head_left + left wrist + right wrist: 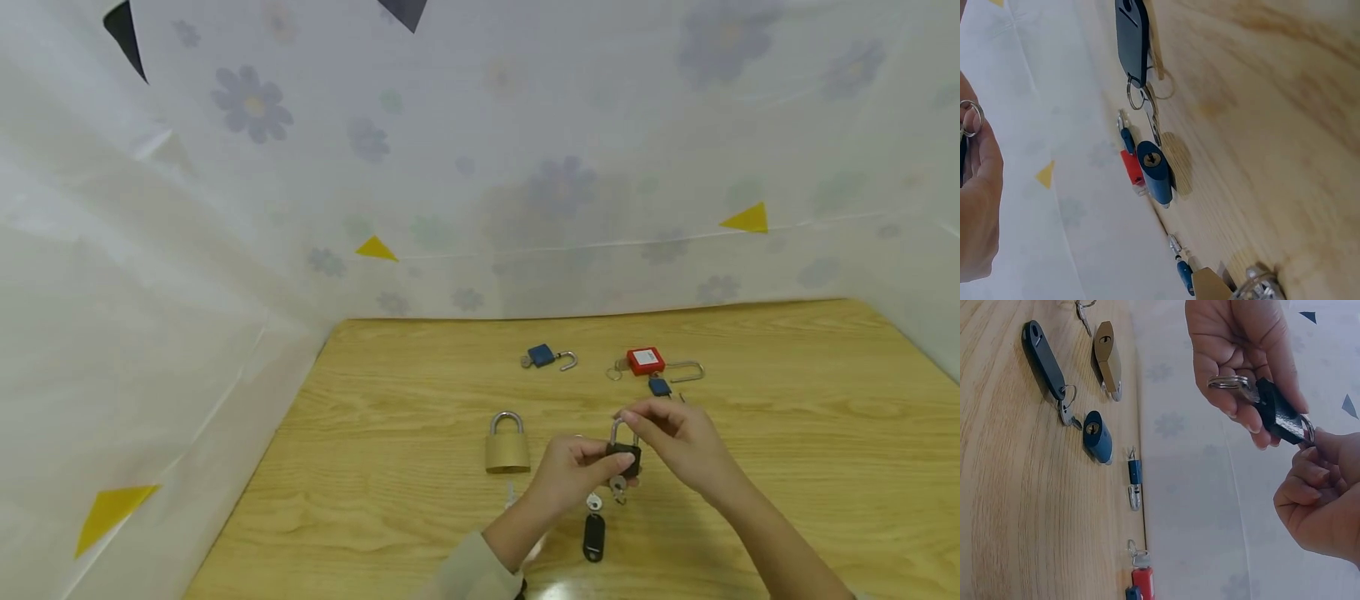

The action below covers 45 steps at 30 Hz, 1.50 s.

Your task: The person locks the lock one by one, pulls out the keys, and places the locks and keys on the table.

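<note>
Above the table my left hand (573, 475) holds a small black padlock (632, 460) by its body, thumb across the front. A key (618, 483) with a ring hangs at its lower end; the right wrist view shows the key ring (1230, 382) beside the padlock body (1275, 412). My right hand (684, 442) pinches the top of the silver shackle (617, 428) between thumb and fingers. Left of the hands a brass padlock (507, 452) stands on the table. A blue padlock (1097, 437), standing keyhole up, is hidden behind my hands in the head view.
Toward the back lie a blue padlock (542, 356) with its shackle swung out, a red padlock (646, 361) with a long shackle, and another small blue padlock (660, 387). Nearer are a black key tag (594, 537) with a key and a loose key (511, 492). Patterned sheeting (480, 167) encloses the table.
</note>
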{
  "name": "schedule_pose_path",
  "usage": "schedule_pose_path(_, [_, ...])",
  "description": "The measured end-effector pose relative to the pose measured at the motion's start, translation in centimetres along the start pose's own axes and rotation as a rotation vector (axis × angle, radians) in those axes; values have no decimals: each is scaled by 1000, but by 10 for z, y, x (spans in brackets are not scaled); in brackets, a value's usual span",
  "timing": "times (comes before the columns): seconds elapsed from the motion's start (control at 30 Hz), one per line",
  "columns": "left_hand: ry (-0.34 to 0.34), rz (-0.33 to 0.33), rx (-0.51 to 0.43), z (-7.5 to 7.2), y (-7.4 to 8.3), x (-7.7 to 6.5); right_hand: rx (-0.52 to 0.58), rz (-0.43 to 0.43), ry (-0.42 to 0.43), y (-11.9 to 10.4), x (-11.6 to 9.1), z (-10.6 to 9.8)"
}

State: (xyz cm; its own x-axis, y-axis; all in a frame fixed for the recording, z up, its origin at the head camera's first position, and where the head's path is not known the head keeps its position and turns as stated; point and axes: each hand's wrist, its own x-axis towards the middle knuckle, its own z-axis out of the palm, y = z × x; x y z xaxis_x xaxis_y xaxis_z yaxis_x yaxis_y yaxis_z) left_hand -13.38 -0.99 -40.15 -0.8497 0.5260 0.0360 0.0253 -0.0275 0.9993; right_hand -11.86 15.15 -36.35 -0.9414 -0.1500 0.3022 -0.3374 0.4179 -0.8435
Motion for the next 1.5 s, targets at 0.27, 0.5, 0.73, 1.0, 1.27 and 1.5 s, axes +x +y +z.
schedule_pose_path(0.27, [27,-1,-65,5,8,-5,10,-207,22,3,-1,1])
schedule_pose_path(0.5, [30,34,-105,8,10,-8,49,-260,36,4,-2,3])
schedule_pose_path(0.73, [65,45,-99,10,8,-9,72,-267,41,6,-3,4])
schedule_pose_path(1.0, [71,60,-135,13,9,-10,85,-227,19,5,-5,5])
schedule_pose_path(1.27, [76,116,-156,16,7,-11,112,-265,7,10,-4,7])
schedule_pose_path(1.5, [70,59,-247,17,4,-9,138,-255,2,19,-8,12])
